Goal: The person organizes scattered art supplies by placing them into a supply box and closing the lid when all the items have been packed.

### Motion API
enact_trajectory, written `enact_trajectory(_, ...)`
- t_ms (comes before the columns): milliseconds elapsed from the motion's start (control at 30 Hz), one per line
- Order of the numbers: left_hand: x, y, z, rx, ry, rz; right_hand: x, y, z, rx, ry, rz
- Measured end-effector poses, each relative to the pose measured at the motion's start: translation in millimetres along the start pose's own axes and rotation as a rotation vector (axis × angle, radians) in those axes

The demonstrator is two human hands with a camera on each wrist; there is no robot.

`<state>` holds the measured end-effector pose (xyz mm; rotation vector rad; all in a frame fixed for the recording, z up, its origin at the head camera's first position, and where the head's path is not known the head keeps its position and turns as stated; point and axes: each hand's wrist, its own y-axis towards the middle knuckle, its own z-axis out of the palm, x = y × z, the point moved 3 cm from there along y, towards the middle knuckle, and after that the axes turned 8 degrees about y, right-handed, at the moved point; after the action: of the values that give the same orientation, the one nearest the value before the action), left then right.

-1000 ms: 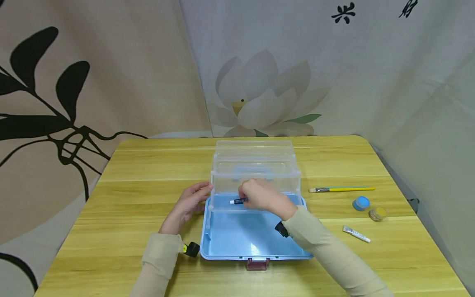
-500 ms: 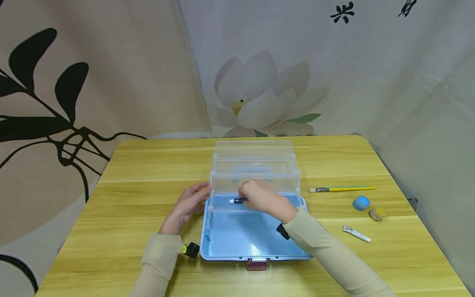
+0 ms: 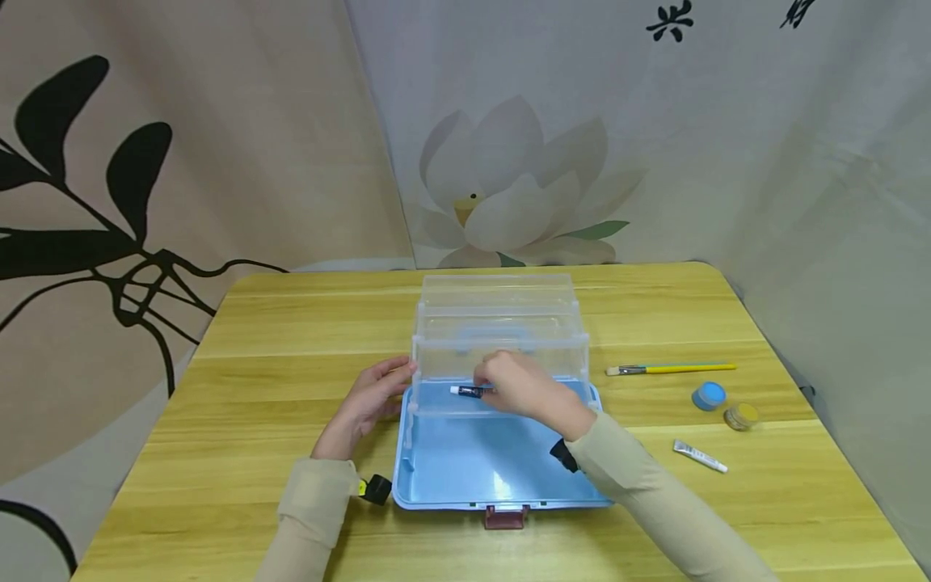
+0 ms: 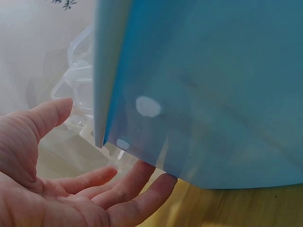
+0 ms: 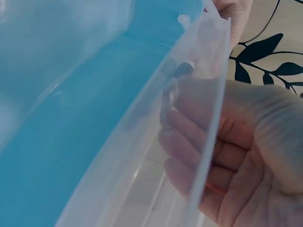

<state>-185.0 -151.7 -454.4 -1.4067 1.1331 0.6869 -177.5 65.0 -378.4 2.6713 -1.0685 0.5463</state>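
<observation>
- The step in hand seems to be laying the dark tube in the lowest of the see-through trays, which rise toward 12 o'clock over the blue base.
- The right hand has its grip clamped on the tube by thumb and fingers; the white cap points to 9 o'clock. Whether the tube rests on the tray floor I cannot tell.
- The left hand, at 9 o'clock, has its fingers extended and apart, tips against the trays' end edge, probably steadying them.
- The next move calls for settling the tube flat, loosening the pinch, then lifting out without tipping the tray.
- Edges: the right wrist view shows the fingers behind a see-through wall, so its rim is what a low exit could catch. The base's own rim is low, with the clasp at 6 o'clock.
- Room: there is space to draw back above the base toward 4 or 5 o'clock.
- Around 3 o'clock of the base, well apart from it on the desk, lie the brush, blue pot, yellow pot and white tube, reachable past the rim.
</observation>
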Motion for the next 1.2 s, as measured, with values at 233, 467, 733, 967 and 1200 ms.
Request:
enact_trajectory(233,-1.2,-1.2,0.1,0.001,0.001,-0.007,-4.3,-12.8,-8.9,-0.045,0.037,0.004)
enact_trajectory(467,-1.3,-0.6,0.1,0.006,-0.005,-0.006,-10.4,-27.1,-17.0,-0.070,0.040,0.073)
enact_trajectory(733,-0.6,0.6,0.0,0.001,0.001,-0.012,-21.2,-43.7,-24.0,-0.109,0.082,0.111)
enact_trajectory(967,0.7,2.3,0.9,-0.003,0.000,-0.015,-31.1,-61.1,-34.3,-0.132,0.110,0.138)
enact_trajectory(1200,1.0,1.9,-0.2,-0.009,0.004,-0.013,-42.0,-81.5,-43.5,-0.177,0.106,0.186)
